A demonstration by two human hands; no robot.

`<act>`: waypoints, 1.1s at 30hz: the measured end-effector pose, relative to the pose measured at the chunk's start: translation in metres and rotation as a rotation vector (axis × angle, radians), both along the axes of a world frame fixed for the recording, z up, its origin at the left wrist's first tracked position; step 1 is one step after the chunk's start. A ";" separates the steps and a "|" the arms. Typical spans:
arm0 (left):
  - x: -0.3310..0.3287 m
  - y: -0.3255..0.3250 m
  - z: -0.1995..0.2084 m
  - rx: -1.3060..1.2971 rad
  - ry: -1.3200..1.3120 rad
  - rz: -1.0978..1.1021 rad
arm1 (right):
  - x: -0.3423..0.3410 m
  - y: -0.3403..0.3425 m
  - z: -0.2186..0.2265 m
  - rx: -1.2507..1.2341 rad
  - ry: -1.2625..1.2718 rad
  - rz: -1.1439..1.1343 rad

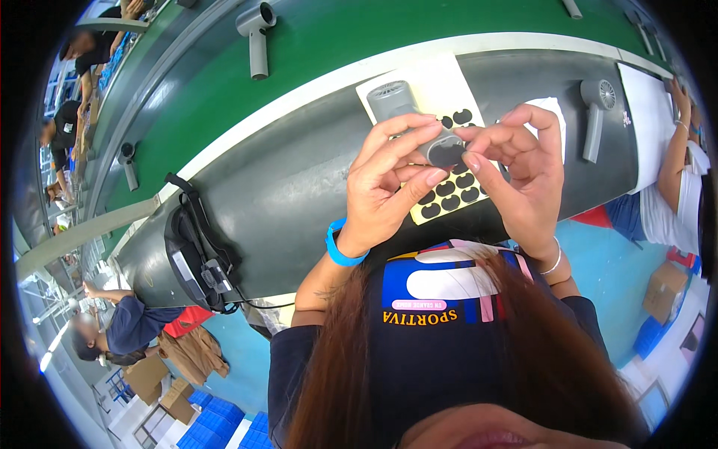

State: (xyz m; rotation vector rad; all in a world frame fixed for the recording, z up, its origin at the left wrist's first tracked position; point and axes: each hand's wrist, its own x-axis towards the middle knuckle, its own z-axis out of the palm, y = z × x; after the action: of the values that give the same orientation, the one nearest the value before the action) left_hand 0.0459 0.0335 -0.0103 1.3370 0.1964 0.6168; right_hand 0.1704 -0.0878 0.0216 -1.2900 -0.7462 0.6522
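Note:
My left hand (393, 168) is closed around a grey handheld fan (392, 96), its grilled head pointing away and its handle end turned up toward me. A black round sticker (447, 152) covers the face of that end. Thumb and index finger of my right hand (522, 165) pinch at the right edge of this sticker. Below both hands lies a pale yellow sheet (430, 213) with rows of black round stickers, partly hidden by my hands.
A black strap bag (198, 258) lies on the dark bench (288, 194) at left. Another grey fan (596, 116) rests at right, near white paper (636, 112). More fans (258, 45) stand on the green belt (329, 37). A co-worker's arm (673, 150) is at far right.

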 end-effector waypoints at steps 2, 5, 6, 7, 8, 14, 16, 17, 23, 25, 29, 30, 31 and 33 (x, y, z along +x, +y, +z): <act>0.001 0.000 -0.001 0.018 0.003 0.011 | 0.000 0.000 0.000 0.000 -0.003 -0.002; 0.002 -0.001 0.000 0.022 -0.002 0.023 | 0.001 0.000 0.001 -0.006 -0.001 -0.005; 0.003 -0.001 0.000 0.021 -0.001 0.022 | 0.001 0.000 0.000 -0.003 -0.011 -0.003; 0.003 -0.001 0.001 0.014 -0.002 0.028 | 0.001 0.001 0.000 0.001 -0.021 -0.001; 0.003 -0.002 0.001 0.006 -0.003 0.033 | 0.001 0.000 0.001 0.001 -0.021 -0.002; 0.002 -0.001 0.001 0.019 0.009 0.038 | 0.001 0.001 0.000 -0.011 -0.045 0.013; 0.002 -0.001 0.002 0.012 0.010 0.039 | 0.000 0.000 0.002 -0.040 -0.049 0.002; 0.002 -0.001 0.002 0.006 0.011 0.041 | 0.000 0.000 0.003 -0.040 -0.050 0.002; 0.002 -0.002 0.005 -0.037 0.012 0.051 | -0.001 0.001 0.007 -0.104 -0.094 -0.012; 0.003 -0.002 0.007 -0.055 0.030 0.048 | 0.000 0.000 0.005 -0.105 -0.149 -0.025; 0.002 -0.002 0.009 -0.051 0.055 0.052 | 0.002 -0.001 0.004 -0.132 -0.224 -0.028; 0.002 -0.003 0.010 -0.051 0.054 0.051 | 0.002 -0.001 0.004 -0.134 -0.244 -0.034; 0.003 -0.003 0.010 -0.056 0.053 0.054 | 0.003 -0.001 0.004 -0.137 -0.264 -0.039; 0.003 -0.004 0.010 -0.062 0.052 0.055 | 0.002 -0.001 0.005 -0.153 -0.271 -0.044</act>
State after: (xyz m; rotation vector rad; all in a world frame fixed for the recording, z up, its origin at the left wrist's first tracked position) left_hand 0.0492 0.0294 0.0001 1.2923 0.2932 0.6184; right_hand 0.1724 -0.0884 0.0269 -1.5516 -0.8988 0.5113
